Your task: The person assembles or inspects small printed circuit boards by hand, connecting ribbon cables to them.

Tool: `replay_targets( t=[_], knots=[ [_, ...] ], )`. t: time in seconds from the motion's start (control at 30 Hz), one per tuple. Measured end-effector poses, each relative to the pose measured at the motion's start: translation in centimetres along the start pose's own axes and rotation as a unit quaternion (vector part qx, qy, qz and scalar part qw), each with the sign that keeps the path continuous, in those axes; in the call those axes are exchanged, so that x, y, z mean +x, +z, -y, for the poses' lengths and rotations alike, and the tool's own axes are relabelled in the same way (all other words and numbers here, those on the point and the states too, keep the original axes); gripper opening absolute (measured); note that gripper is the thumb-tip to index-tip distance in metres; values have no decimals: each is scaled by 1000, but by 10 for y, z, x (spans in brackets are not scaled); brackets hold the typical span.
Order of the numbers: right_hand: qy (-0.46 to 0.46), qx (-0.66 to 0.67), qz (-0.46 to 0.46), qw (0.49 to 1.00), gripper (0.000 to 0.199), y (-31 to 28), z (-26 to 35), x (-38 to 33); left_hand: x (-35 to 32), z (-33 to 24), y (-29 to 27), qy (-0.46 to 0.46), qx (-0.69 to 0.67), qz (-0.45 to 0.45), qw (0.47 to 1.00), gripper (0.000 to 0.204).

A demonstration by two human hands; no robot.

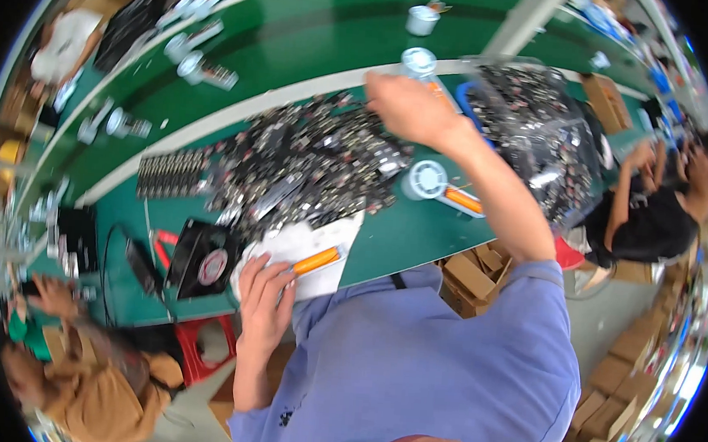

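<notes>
Fingers [254, 278] of the bare left hand [263, 298] stand slightly apart at the left end of an orange cylindrical piece [317, 261], which lies on a white sheet [308, 238] by the green worktop's [401, 240] near edge; whether they grip it, I cannot tell. Outstretched, the right arm [504, 181] reaches toward the far edge, its blurred hand [409, 109] curled beside a round pale-blue plastic head [418, 60], grip unclear
</notes>
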State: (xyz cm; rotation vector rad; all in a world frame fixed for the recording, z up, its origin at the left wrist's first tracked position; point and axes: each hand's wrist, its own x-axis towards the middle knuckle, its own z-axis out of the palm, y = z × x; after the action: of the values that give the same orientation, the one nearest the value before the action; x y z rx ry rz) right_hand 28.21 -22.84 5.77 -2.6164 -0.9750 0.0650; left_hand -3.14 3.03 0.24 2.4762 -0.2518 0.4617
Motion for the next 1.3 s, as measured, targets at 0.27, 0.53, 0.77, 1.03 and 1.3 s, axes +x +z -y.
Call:
replay_targets(
  t=[0.27,0.53,0.77,1.03,1.3],
  knots=[
    [95,518,130,840,25,4,98,-73,16,-8,9,-44,-73,-18,996,25],
    [86,465,163,866,14,65,130,-111,16,-7,14,-63,-55,-35,996,24],
    [49,474,88,875,35,68,146,-111,24,-18,16,-60,6,-68,996,25],
    [29,442,54,895,24,91,147,-106,14,-13,14,-9,40,-36,998,31],
    [143,415,84,895,23,76,131,-107,11,-3,20,39,7,3,999,33]
  ],
)
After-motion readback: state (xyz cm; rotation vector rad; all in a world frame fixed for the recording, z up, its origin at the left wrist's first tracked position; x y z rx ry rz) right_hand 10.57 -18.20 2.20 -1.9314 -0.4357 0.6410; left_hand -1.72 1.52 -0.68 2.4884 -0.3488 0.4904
